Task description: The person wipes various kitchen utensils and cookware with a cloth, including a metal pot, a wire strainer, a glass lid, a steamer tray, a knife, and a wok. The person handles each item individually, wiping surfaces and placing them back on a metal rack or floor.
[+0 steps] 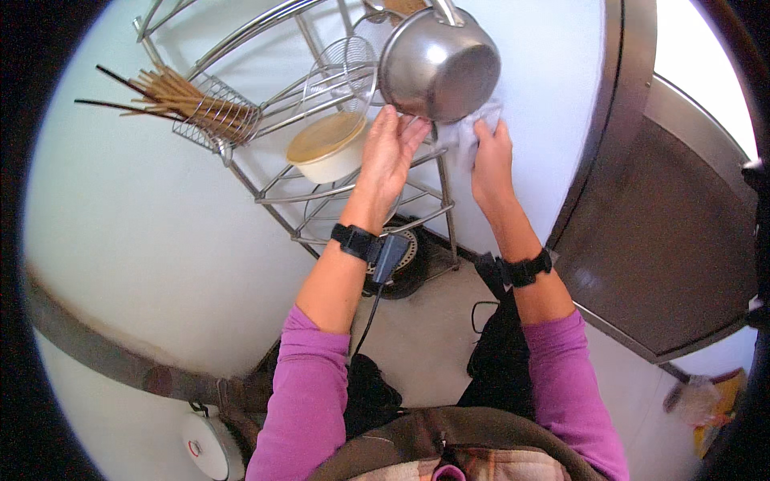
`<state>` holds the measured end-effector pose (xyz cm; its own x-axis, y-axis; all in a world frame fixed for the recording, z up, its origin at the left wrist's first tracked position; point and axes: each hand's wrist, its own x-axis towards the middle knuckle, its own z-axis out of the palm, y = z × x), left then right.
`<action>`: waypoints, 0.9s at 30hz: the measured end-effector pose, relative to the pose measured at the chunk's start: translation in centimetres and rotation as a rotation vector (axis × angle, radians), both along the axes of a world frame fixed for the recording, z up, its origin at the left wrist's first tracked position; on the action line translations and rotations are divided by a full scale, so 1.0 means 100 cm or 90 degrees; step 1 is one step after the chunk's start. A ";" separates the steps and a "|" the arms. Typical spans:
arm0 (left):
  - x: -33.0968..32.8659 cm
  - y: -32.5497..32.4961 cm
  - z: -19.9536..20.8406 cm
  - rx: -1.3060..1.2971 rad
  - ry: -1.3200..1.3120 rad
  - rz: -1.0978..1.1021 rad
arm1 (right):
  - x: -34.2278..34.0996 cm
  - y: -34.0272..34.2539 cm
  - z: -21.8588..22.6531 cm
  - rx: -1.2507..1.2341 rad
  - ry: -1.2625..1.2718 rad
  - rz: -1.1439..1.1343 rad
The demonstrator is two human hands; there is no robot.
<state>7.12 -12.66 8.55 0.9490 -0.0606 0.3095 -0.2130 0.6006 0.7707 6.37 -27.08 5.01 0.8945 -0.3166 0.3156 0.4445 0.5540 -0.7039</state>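
Note:
A steel saucepan (441,68) is at the top of a metal tube rack, tilted with its underside toward me and its handle pointing up. My left hand (389,152) reaches up with fingers stretched out, the fingertips at the lower left rim of the pan; whether it bears any weight I cannot tell. In my right hand (492,156) a whitish cloth (463,140) is pinched, bunched against the pan's lower right side. Just left of my left hand, a white bowl with a yellowish lid (329,148) sits on the rack.
On the rack (277,196), a wire basket (220,112) holds several chopsticks, and a wire strainer (345,68) stands behind the lidded bowl. A dark round appliance (397,256) is on the floor below. A brown door panel (658,232) stands right; a white lidded pot (210,449) is lower left.

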 end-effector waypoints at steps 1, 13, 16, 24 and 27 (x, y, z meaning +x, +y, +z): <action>0.000 0.000 0.000 0.015 -0.006 -0.001 | -0.008 0.007 -0.006 -0.002 -0.015 0.066; -0.064 0.036 -0.111 0.538 -0.107 0.184 | -0.059 0.062 -0.064 -0.109 0.185 0.323; -0.079 0.068 -0.133 0.450 0.109 0.254 | -0.073 0.078 -0.087 -0.217 0.188 0.432; -0.062 0.191 -0.046 0.755 -0.261 0.959 | -0.061 0.088 -0.036 -0.424 0.028 0.346; -0.037 0.202 0.002 0.777 -0.433 0.981 | -0.048 0.108 0.013 -0.292 0.070 0.332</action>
<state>3.47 7.51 8.78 0.1911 0.0929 0.9772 -0.2869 -0.9467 0.1461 1.60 -16.25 6.33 0.9275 0.3065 0.2141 0.1147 0.3117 -0.9432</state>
